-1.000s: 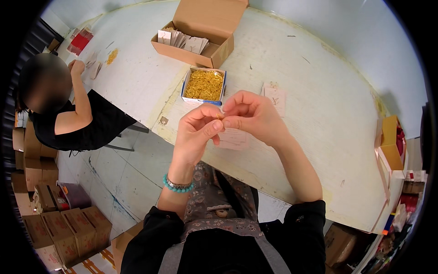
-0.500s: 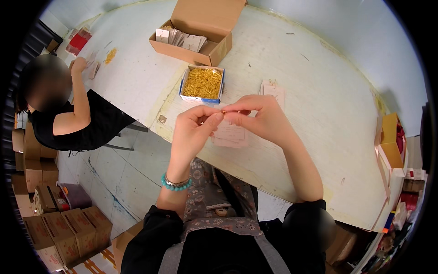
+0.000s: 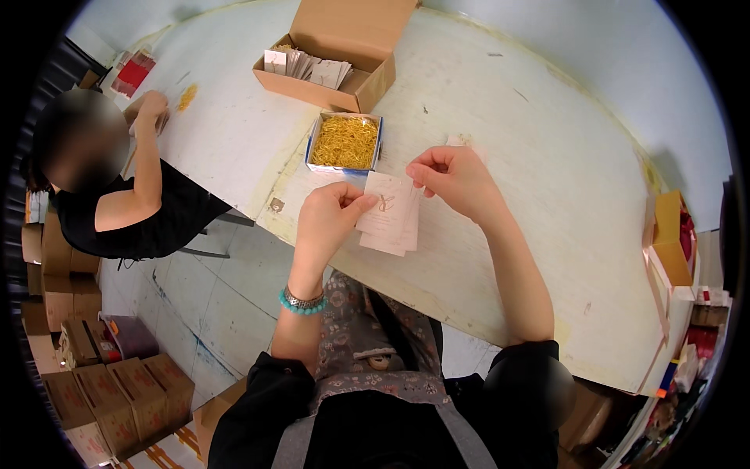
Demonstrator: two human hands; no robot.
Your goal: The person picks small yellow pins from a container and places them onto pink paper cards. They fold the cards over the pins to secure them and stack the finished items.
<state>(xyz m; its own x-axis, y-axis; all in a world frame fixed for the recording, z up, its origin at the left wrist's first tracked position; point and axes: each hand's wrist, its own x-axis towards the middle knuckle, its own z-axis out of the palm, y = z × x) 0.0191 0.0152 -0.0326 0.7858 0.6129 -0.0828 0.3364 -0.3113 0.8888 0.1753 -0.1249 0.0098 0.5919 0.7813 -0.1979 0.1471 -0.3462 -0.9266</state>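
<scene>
A small pale pink card [image 3: 391, 191] with a curly gold mark stands tilted up, its left edge pinched between the thumb and fingers of my left hand [image 3: 328, 219]. My right hand [image 3: 457, 181] is near the card's upper right corner, thumb and fingertips pressed together; whatever they hold, if anything, is too small to make out. Below the held card, more pale cards [image 3: 383, 244] lie stacked on the table. A small blue-and-white box [image 3: 380, 144] full of thin gold pieces [image 3: 344, 142] sits just beyond my left hand. Behind my right hand, another card pile [image 3: 466, 141] is mostly hidden.
Beyond the small box stands an open brown carton [image 3: 312, 92] holding rows of cards. A co-worker [image 3: 117, 187] sits at the table's left side, near a few gold pieces [image 3: 187, 97]. Cartons [image 3: 125, 399] stand on the floor at left; a yellow-brown box [image 3: 672, 242] is at far right.
My hands, earlier pinching together over the cards at a small gold piece, have parted. The left now holds a card up; the right has moved right. The co-worker's hand has shifted.
</scene>
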